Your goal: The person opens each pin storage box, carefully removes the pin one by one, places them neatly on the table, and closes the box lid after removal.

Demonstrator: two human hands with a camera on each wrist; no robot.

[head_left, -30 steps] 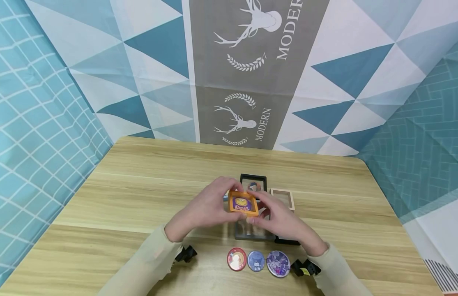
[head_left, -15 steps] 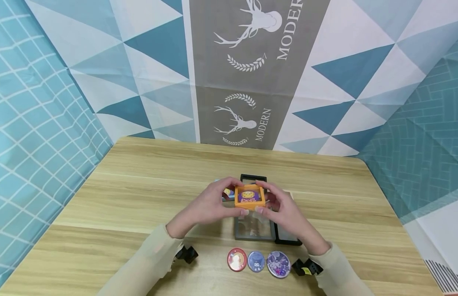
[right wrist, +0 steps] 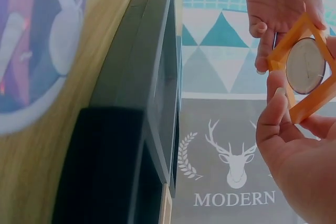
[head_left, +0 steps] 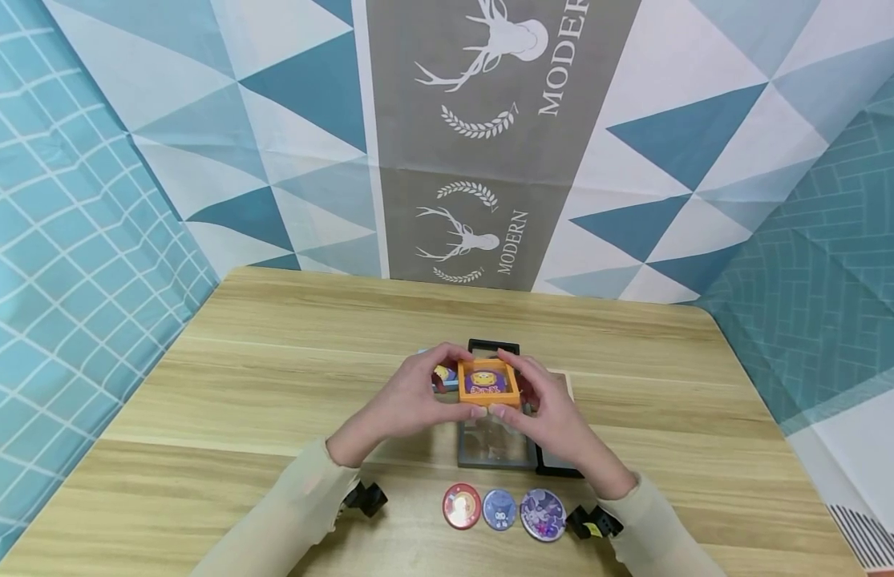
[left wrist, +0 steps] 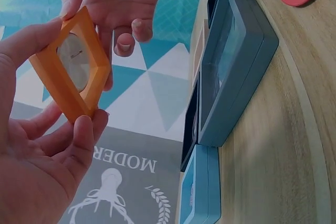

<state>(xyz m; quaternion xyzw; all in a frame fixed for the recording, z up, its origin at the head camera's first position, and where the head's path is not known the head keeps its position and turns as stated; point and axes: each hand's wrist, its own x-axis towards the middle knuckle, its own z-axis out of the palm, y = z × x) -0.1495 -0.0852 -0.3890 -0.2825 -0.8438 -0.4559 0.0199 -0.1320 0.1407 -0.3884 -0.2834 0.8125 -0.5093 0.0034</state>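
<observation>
An orange display frame point(head_left: 491, 400) is held above the table between both hands. Through its clear window shows a round purple-and-yellow badge point(head_left: 486, 381). My left hand point(head_left: 420, 391) pinches the frame's left side, thumb at the near edge and fingers at the far edge. On the other side, my right hand point(head_left: 551, 409) grips it in the same way. Both wrist views show the plain silvery back of the badge point(left wrist: 74, 62) inside the orange frame point(right wrist: 314, 98). Beneath the hands lies a grey frame point(head_left: 495, 458), partly covered from sight.
A light blue frame point(head_left: 451, 385) holding a badge, a black frame point(head_left: 494, 344), a beige frame point(head_left: 569, 386) and another black frame point(head_left: 560, 471) surround the grey one. Nearer the person, a red badge point(head_left: 462, 506), a blue badge point(head_left: 500, 510) and a purple badge point(head_left: 543, 514) form a row.
Over the first half second, both hands shifted the orange frame slightly right and turned it squarer to the head view, uncovering more of the blue frame. Since then it has barely moved.
</observation>
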